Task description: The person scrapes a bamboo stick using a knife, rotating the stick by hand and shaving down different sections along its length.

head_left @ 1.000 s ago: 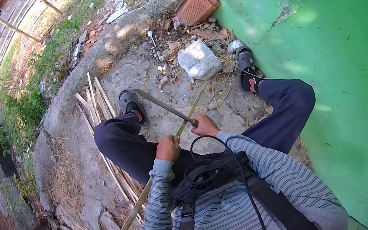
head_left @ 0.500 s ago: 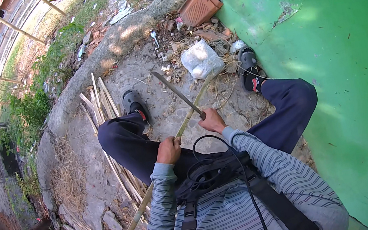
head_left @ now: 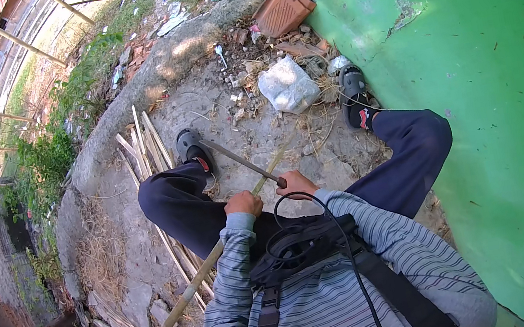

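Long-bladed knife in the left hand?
No: the right hand grips the long-bladed knife, while the left hand holds the bamboo strip.

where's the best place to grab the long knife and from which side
The knife is probably best gripped by its handle, from the person's right: the blade slants forward and left, across the pale strip, and the right hand is around the near end.

One knife [head_left: 241, 160], one held strip [head_left: 175, 312] (two shoes [head_left: 352, 86]).
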Demonstrator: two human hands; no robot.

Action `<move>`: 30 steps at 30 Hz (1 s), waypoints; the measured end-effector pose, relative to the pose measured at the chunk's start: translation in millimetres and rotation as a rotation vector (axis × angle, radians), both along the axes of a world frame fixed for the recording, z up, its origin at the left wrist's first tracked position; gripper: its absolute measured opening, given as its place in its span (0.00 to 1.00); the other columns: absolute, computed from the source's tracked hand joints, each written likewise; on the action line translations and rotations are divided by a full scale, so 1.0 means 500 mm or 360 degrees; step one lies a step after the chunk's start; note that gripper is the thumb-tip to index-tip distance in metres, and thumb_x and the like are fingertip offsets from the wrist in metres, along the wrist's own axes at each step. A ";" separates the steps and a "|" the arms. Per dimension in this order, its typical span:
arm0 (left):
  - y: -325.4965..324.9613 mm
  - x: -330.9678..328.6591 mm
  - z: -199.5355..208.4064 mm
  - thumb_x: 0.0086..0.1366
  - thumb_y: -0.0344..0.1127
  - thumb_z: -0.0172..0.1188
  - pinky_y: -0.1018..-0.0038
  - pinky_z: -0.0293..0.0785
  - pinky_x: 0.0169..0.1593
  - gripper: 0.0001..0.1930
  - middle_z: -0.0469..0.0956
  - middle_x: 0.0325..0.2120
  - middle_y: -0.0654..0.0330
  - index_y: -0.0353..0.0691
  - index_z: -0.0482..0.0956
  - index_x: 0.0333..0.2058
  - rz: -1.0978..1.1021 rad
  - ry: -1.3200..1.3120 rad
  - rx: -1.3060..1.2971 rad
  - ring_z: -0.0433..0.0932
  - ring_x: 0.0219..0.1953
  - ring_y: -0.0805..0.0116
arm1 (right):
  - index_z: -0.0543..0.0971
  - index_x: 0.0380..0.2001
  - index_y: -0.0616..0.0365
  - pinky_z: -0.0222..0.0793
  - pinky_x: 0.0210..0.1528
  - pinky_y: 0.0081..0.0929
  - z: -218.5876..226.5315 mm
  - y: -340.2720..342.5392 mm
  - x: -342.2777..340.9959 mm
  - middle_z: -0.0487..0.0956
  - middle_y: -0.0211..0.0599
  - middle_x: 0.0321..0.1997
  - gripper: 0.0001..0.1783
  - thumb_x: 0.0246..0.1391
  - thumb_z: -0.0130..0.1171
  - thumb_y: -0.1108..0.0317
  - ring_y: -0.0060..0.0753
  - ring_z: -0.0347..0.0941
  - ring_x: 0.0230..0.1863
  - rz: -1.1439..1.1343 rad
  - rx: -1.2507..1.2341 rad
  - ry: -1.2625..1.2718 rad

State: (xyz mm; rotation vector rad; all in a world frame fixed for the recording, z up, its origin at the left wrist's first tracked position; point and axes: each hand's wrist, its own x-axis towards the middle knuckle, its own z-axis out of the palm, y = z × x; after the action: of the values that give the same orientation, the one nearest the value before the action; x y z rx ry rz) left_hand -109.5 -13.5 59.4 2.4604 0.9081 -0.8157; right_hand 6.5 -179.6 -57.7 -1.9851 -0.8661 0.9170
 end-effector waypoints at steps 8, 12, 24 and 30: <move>-0.018 0.054 -0.012 0.66 0.43 0.52 0.59 0.78 0.51 0.18 0.84 0.46 0.51 0.43 0.86 0.47 -0.0229 0.0328 0.0181 0.82 0.51 0.51 | 0.72 0.21 0.62 0.61 0.18 0.30 -0.026 -0.009 -0.018 0.69 0.31 0.14 0.22 0.54 0.70 0.56 0.24 0.65 0.14 -0.0226 -0.0074 0.0802; -0.029 0.057 -0.027 0.68 0.40 0.51 0.60 0.79 0.48 0.16 0.85 0.45 0.55 0.45 0.87 0.44 -0.0314 0.0313 0.0278 0.83 0.51 0.52 | 0.72 0.21 0.58 0.59 0.17 0.27 -0.001 0.001 -0.025 0.68 0.27 0.14 0.20 0.52 0.71 0.58 0.20 0.63 0.14 -0.0017 -0.0099 0.0831; -0.053 0.053 -0.060 0.68 0.39 0.52 0.62 0.80 0.44 0.15 0.86 0.42 0.57 0.46 0.88 0.42 -0.0393 0.0282 0.0402 0.84 0.47 0.54 | 0.77 0.22 0.61 0.67 0.28 0.35 -0.108 -0.018 0.014 0.75 0.38 0.17 0.16 0.40 0.68 0.59 0.29 0.70 0.22 -0.0133 -0.0256 0.0294; -0.038 0.034 -0.071 0.67 0.38 0.52 0.60 0.81 0.46 0.15 0.85 0.43 0.54 0.44 0.88 0.42 -0.0349 0.0279 0.0282 0.84 0.48 0.53 | 0.80 0.25 0.61 0.72 0.35 0.41 -0.095 -0.004 -0.005 0.79 0.51 0.25 0.18 0.42 0.69 0.56 0.49 0.80 0.30 0.0285 -0.0058 0.0202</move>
State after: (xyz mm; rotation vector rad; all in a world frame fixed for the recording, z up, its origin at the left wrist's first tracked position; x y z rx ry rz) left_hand -92.6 -32.5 24.0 2.7118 0.8093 -1.0826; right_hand 4.2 -181.8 -105.4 -1.8793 -0.9718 1.1551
